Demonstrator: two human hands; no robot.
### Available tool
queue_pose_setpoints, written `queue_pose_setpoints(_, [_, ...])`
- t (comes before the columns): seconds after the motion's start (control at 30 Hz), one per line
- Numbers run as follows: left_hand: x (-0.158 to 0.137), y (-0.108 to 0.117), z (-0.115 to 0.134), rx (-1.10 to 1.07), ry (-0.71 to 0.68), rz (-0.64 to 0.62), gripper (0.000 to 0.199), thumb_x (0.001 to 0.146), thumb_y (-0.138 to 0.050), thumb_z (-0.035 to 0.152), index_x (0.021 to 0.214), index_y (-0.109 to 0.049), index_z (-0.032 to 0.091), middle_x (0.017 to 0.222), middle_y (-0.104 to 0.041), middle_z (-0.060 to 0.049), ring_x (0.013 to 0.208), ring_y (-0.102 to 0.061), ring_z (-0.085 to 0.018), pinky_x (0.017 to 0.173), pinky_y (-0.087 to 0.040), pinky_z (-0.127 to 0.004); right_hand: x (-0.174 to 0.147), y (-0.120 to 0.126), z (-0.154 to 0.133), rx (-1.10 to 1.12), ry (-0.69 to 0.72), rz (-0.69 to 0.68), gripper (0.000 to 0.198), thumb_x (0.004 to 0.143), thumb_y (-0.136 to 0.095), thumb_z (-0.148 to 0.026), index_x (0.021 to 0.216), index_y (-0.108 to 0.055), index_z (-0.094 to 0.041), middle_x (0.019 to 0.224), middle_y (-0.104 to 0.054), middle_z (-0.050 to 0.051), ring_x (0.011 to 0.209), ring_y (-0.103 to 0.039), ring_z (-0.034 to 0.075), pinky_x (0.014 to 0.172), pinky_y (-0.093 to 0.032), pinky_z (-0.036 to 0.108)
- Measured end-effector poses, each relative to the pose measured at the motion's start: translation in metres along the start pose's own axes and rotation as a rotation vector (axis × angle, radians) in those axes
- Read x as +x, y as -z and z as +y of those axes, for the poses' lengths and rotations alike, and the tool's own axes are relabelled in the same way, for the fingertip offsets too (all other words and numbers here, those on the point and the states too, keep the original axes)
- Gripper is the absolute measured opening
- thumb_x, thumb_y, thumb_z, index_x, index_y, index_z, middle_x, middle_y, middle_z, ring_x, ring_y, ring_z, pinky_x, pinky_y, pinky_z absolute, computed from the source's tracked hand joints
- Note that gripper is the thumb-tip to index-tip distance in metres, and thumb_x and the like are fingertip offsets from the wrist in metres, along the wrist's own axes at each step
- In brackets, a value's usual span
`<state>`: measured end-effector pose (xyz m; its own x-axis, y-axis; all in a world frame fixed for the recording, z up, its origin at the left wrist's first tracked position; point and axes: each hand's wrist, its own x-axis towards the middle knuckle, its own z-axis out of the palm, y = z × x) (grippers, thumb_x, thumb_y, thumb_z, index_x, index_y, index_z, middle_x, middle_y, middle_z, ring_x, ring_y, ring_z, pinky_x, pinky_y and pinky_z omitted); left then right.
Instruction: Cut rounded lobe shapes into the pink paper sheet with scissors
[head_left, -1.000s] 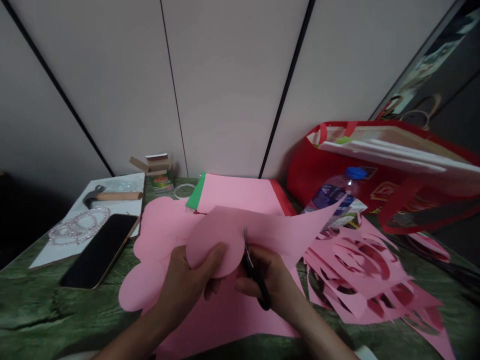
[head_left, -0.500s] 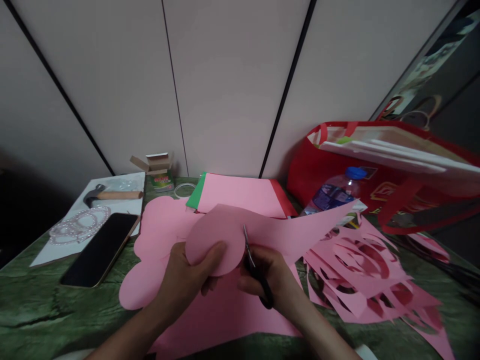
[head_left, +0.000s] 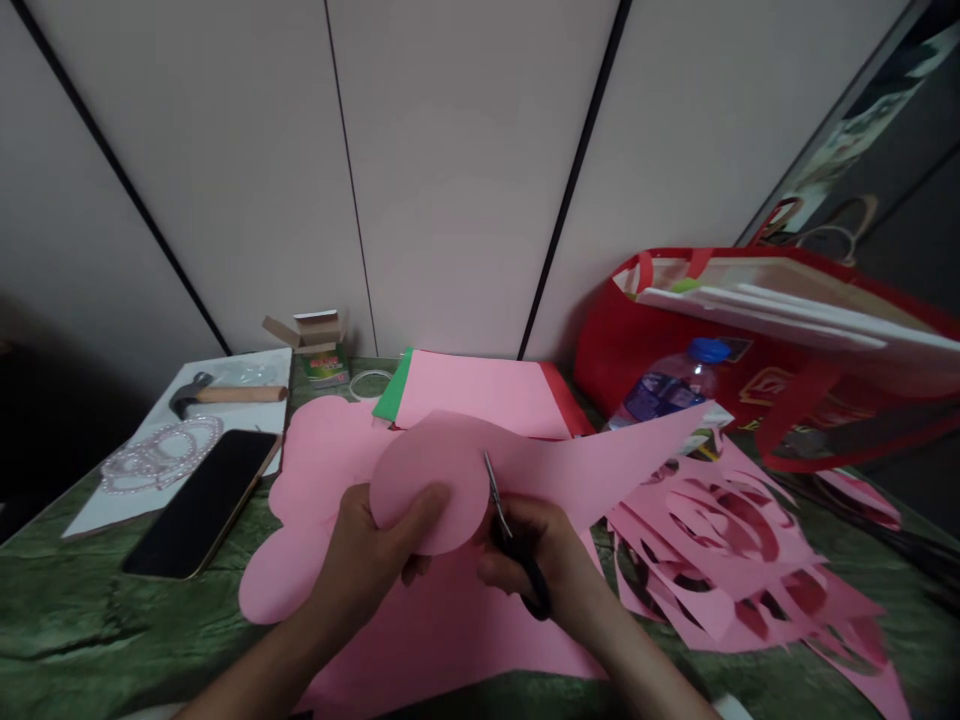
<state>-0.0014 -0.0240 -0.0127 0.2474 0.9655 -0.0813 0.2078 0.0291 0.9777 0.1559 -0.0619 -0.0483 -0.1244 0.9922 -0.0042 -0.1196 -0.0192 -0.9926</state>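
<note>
My left hand (head_left: 379, 545) pinches a sheet of pink paper (head_left: 435, 470) by its rounded, partly cut lobe, thumb on top. The sheet's pointed end stretches out to the right. In my right hand (head_left: 544, 560) is a pair of scissors (head_left: 517, 545) with black handles, fingers wrapped round the loops. Its metal blades lie at the edge of the rounded lobe and point away from me. Beneath my hands lies a larger pink sheet (head_left: 457, 630). Rounded pink cut-outs (head_left: 289, 570) rest to the left, partly covered by my left hand and arm.
On the left are a phone (head_left: 201, 503), a hammer (head_left: 232, 395), a beaded string (head_left: 161, 455) and a small open box (head_left: 326, 360). Stacked coloured paper (head_left: 480, 390) lies at the back. Pink scraps (head_left: 720, 550), a bottle (head_left: 667, 385) and a red bag (head_left: 607, 330) are on the right.
Very little differs. The view has tilted slightly, so things sit a touch lower; both hands keep their hold on the paper and the scissors.
</note>
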Motion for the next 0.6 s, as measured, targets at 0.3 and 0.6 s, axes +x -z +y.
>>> queue_pose_setpoints(0.3, [0.004,-0.005,-0.007,-0.325,-0.043,-0.14,0.04,0.08,-0.047,0.038,0.052,-0.058,0.013,0.041,-0.055,-0.002,0.035,-0.049,-0.013,0.035,-0.039,-0.023,0.002,-0.006,-0.003,0.014,0.021,-0.021,0.033,0.06,-0.071,-0.043,0.066,-0.052,-0.016,0.052,-0.049,-0.003,0.042,-0.043,0.009,0.04,-0.033,0.021])
queue_pose_setpoints(0.6, [-0.016,-0.004,-0.002,-0.04,-0.162,0.109,0.023,0.07,-0.056,0.04,0.074,-0.066,0.02,0.072,-0.068,-0.003,0.073,-0.061,-0.019,0.063,-0.048,-0.024,-0.02,-0.014,-0.034,-0.405,0.101,0.129,0.018,0.059,-0.072,-0.026,0.066,-0.058,-0.018,0.046,-0.048,-0.005,0.043,-0.043,0.01,0.041,-0.035,0.021])
